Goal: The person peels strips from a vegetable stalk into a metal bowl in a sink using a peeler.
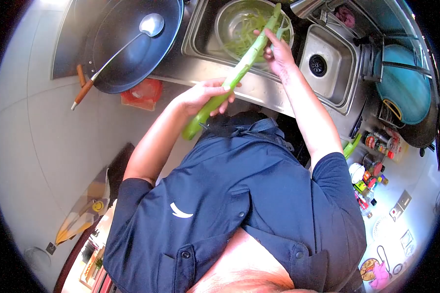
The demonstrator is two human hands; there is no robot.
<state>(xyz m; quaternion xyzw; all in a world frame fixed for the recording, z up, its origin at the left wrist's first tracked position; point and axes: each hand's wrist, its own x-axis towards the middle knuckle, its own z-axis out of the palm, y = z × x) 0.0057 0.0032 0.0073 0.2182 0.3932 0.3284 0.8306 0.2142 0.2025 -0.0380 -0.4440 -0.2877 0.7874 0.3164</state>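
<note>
The left hand is clamped around the lower half of a long green stalk, its thumb on top, the palm side and part of the fingers hidden by the stem. The right hand is closed around a small pale green tool near the far end, one finger stretched along the stalk; the fingers cover much of the tool, so its exact shape and whether it touches the stem are hard to make out. The stalk runs aslant, its thick end just in front of the dark shirt, its thin tip over the metal bowl, hiding part of the rim and of the green peelings inside. The bowl stands in the left basin, its far edge cut off by the frame. Along the near side, the steel tabletop edge passes beneath both arms. To the right, the second basin offers bare steel around its dark drain. On the left, well apart, the wok, cut off above, holds a ladle; beyond the right arm, a second green stalk shows only partly.
</note>
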